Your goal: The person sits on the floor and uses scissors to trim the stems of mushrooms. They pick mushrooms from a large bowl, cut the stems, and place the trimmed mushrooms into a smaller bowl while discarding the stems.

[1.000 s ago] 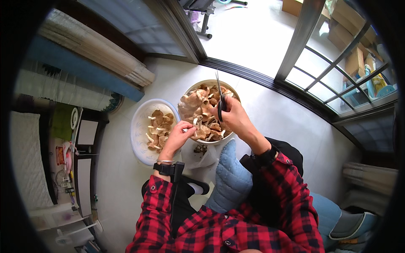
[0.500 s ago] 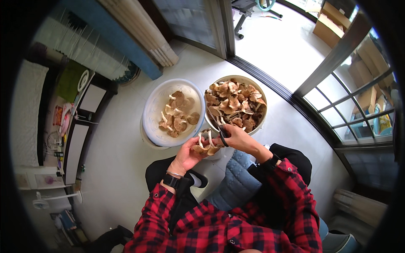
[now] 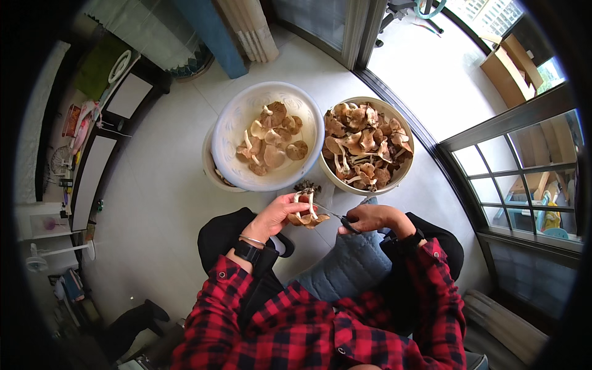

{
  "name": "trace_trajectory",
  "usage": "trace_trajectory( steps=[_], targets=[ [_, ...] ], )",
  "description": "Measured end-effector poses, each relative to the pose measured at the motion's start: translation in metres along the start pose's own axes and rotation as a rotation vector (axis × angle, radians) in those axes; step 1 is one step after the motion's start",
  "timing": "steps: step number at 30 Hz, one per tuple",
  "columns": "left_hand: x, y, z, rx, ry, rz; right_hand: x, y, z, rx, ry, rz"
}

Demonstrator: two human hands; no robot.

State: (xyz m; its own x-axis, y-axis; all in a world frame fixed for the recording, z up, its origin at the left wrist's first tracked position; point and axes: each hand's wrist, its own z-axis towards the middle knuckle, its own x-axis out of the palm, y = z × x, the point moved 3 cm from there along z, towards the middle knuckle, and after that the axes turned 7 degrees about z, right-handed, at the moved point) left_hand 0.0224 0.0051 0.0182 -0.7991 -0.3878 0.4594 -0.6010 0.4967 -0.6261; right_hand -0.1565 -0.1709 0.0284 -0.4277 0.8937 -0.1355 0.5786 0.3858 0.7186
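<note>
My left hand [image 3: 271,217] is closed on a cluster of brown mushrooms [image 3: 306,219], held caps down with the pale stems up. In my right hand [image 3: 377,217] is a pair of scissors [image 3: 349,224] with dark handles. Their blades point left and reach the stems by my left fingers; whether they touch cannot be made out. A dark, dirty clump of stem bases [image 3: 307,186] shows just above the stems. Beyond my left hand, a white-blue basin [image 3: 226,126] holds several mushrooms [image 3: 275,156]. A cream tub [image 3: 408,165] to its right is heaped with more mushrooms [image 3: 364,139].
Under the basin sits another pale container [image 3: 209,161]. Blue quilted cloth [image 3: 348,268] lies between my knees. A sliding door frame [image 3: 425,132] runs along the right, with cardboard boxes [image 3: 509,74] beyond it. Curtains [image 3: 250,31] hang at the far left, near a cabinet [image 3: 92,179].
The scissors have swung from pointing up near the tub to pointing left at the stems. My right hand has moved slightly right and down, and the whole view has shifted.
</note>
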Motion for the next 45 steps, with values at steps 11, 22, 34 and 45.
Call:
trace_trajectory(
  steps=[11, 22, 34, 45],
  targets=[
    [0.006, 0.005, 0.008, -0.139, 0.064, 0.078, -0.005, -0.002, 0.0, -0.021, 0.02, 0.029],
    [0.001, 0.006, 0.022, -0.199, 0.117, 0.075, -0.007, -0.004, 0.003, -0.022, -0.031, 0.098],
    [0.003, 0.006, 0.025, -0.204, 0.131, 0.12, -0.002, -0.013, 0.008, -0.007, -0.03, 0.088],
    [0.004, 0.021, 0.043, -0.19, 0.154, 0.238, 0.01, -0.018, 0.027, -0.01, -0.047, 0.23]
  ],
)
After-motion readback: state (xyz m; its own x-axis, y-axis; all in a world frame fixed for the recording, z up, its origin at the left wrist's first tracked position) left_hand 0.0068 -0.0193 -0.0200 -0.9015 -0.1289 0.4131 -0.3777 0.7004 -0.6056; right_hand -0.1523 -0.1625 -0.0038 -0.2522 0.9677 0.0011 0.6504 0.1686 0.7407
